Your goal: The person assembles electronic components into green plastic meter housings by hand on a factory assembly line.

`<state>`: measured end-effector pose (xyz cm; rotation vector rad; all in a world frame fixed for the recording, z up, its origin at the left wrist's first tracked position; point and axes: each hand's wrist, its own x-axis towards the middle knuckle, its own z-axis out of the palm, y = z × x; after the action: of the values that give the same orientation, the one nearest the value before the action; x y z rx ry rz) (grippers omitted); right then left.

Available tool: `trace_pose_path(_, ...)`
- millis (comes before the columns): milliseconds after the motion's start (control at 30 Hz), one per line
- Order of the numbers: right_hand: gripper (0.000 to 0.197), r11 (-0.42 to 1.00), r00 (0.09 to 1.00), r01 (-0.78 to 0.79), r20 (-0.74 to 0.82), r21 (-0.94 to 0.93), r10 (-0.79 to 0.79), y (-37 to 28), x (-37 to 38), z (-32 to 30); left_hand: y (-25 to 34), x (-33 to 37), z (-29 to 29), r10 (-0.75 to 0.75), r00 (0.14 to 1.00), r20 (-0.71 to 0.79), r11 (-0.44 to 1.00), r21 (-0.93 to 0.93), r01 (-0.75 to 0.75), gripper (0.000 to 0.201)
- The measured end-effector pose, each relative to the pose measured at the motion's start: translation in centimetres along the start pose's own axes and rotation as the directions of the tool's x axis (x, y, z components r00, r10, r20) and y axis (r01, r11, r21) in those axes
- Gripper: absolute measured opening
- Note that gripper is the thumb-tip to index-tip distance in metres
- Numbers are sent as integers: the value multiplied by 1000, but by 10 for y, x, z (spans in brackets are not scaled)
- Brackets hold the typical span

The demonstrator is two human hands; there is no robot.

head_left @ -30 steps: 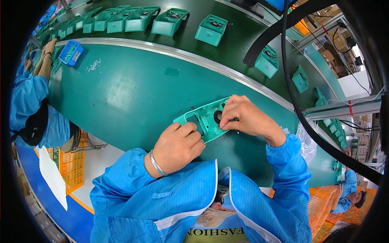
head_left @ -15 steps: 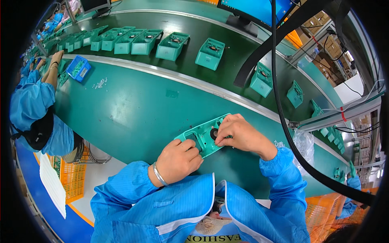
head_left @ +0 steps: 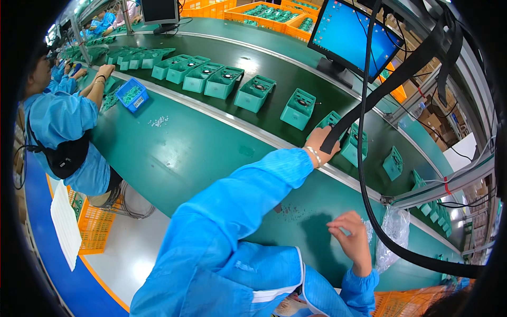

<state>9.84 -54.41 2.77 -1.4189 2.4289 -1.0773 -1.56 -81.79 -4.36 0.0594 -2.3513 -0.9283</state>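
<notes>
My left hand (head_left: 320, 140) is stretched out over the belt at the far side of the bench, its fingers closed on a green plastic housing (head_left: 330, 119). A dark strap hangs in front of part of that hand. Another green housing with a round black part (head_left: 355, 145) stands just to its right. My right hand (head_left: 353, 239) is raised above the near bench, thumb and fingertips brought together. Whatever may be between those fingertips is too small to make out. Small white pieces (head_left: 368, 230) lie beside this hand.
Green housings (head_left: 255, 93) line the dark belt (head_left: 274, 127). A blue bin of green parts (head_left: 132, 95) stands by a co-worker (head_left: 63, 127) at left. A clear plastic bag (head_left: 392, 238) lies at right. A black cable (head_left: 364, 132) and a monitor (head_left: 354, 37) are ahead.
The green housing has gone from the near bench to the belt with my left hand. My right hand has let go of it and drawn back to the right. The view has shifted.
</notes>
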Motion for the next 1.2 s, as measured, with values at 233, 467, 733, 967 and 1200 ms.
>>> trace_pose_path(233, 17, 988, 979, -153, -140, -29, 147, 27, -44, -9, 19, 9, -50, -23, 999, 32, 997, 78, 21, 27)
trace_pose_path(467, 7, 890, 764, -456, -503, 23, 405, 65, -72, -29, -114, -22, -185, 276, 960, -47, 608, 782, -136, 39)
trace_pose_path(733, 8, 883, 873, -380, -422, -277, 244, 75, -40, -37, -134, -34, -193, 111, 993, 34, 582, 808, -92, 19)
trace_pose_path(967, 7, 893, 912, -332, -346, -303, 221, 101, -26, -31, -97, -68, -211, 211, 975, 75, 700, 684, -204, 13)
trace_pose_path(1200, 8, 880, 904, -363, -343, -307, 254, 101, -21, -31, -37, -120, -239, 281, 959, 42, 756, 605, -248, 14)
